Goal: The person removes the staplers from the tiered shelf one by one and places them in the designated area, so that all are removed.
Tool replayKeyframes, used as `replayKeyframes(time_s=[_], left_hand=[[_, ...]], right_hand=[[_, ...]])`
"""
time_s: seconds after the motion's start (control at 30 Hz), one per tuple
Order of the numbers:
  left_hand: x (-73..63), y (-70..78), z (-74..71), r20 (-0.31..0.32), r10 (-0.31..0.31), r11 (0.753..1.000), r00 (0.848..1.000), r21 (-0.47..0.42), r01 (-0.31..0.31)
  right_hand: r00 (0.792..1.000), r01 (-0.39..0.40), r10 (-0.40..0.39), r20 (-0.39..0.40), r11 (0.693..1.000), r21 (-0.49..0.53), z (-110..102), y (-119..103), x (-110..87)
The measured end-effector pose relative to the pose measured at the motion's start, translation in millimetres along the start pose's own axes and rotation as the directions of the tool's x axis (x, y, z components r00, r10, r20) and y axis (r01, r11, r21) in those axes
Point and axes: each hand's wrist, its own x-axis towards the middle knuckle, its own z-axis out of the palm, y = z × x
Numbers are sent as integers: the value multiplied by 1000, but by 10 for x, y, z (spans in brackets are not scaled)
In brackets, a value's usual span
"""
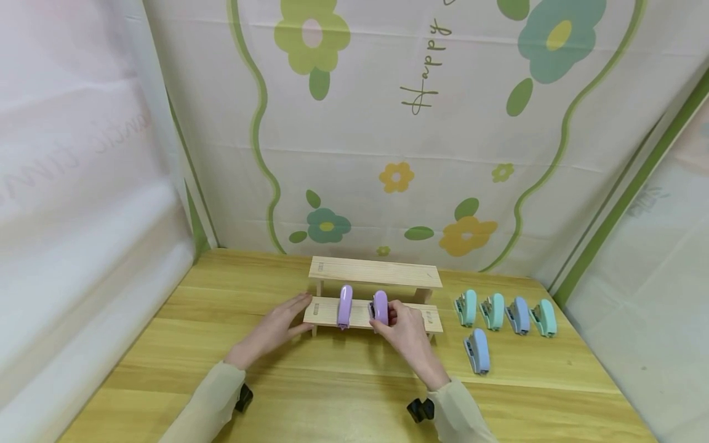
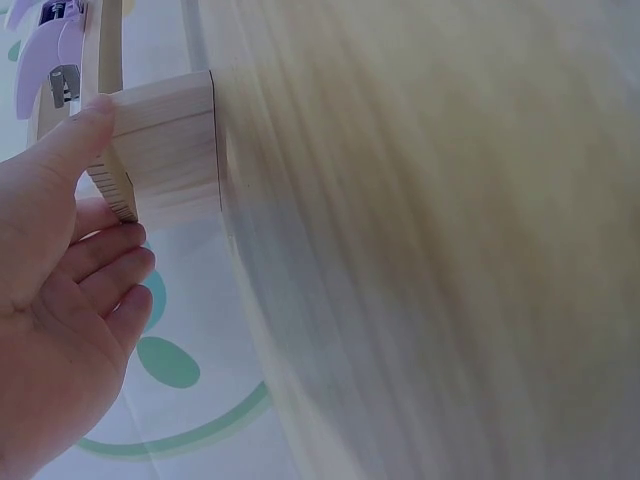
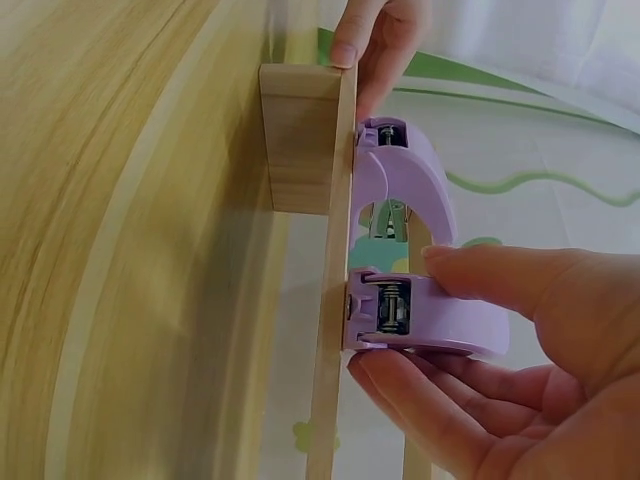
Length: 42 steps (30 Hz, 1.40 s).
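A wooden two-step stand (image 1: 373, 271) stands at the back of the table. On its lower step one purple stapler (image 1: 344, 306) sits left of the middle. My right hand (image 1: 408, 335) pinches a second purple stapler (image 1: 380, 307) between thumb and fingers, its end against the lower step, as the right wrist view shows. With my left hand (image 1: 275, 329) I hold the left end of the lower step. In the left wrist view the thumb (image 2: 85, 130) lies on the board's front edge, and the fingers bend round its end.
Right of the stand, a row holds green staplers (image 1: 469, 307) and a blue stapler (image 1: 519, 315). Another blue stapler (image 1: 478, 352) lies nearer me. A printed flower curtain (image 1: 388, 135) hangs behind the wooden table (image 1: 310, 394), with more cloth at both sides.
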Motion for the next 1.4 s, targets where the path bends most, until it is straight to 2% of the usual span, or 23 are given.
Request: replayKeyframes(time_s=[0.4,0.7,0.87,1.13,1.4], left_hand=[[5,-8,3,1,-4,1000,1000,0,4],[8,-9,7,4,6,1000,1000,4,-6],[3,-6,-1,11,-6,1000,1000,-8,6],[-1,-7,-8,9,-3,1000,1000,-2,3],[0,1,-18,25,-16,1000,1000,-25,17]], right_hand=[[1000,6,-6,-29,1000,6,-13,41,3],[996,16,-16,-83,1000,0,-69,89,-9],[994,2,-2,-107,1000,2,-144,120,-26],[994,-55,54,-95,998,-7,-289,216,-58],[988,-101,97,-123,995,-27,-522,347,-108]])
